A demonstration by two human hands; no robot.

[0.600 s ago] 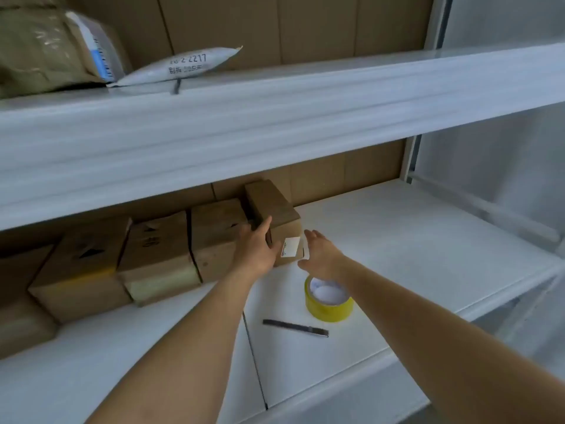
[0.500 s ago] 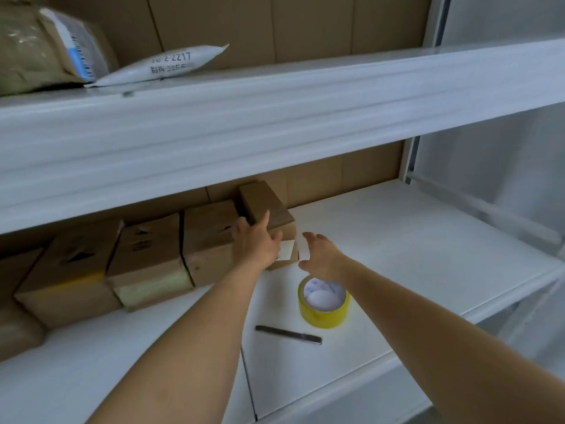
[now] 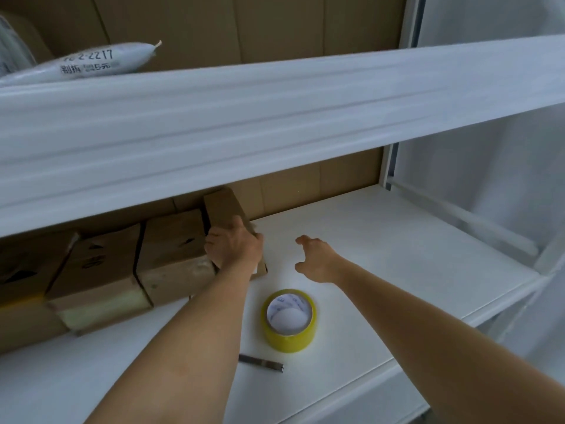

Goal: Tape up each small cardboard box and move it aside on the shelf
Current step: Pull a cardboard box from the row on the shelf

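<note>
One small brown cardboard box [image 3: 224,206] sits at the right end of a row of taped brown boxes [image 3: 174,249] along the back of the white lower shelf [image 3: 397,249], touching its neighbour. The left hand [image 3: 234,247] grips its near top, fingers curled over the edge. The right hand [image 3: 316,260] hovers just beside it, fingers spread and loosely bent, holding nothing. A yellow tape roll [image 3: 289,321] lies nearer the front edge, with a dark slim cutter [image 3: 261,362] just before it. Bare shelf stretches rightward. A white printed pouch [image 3: 88,64] rests on the upper shelf [image 3: 275,117].
</note>
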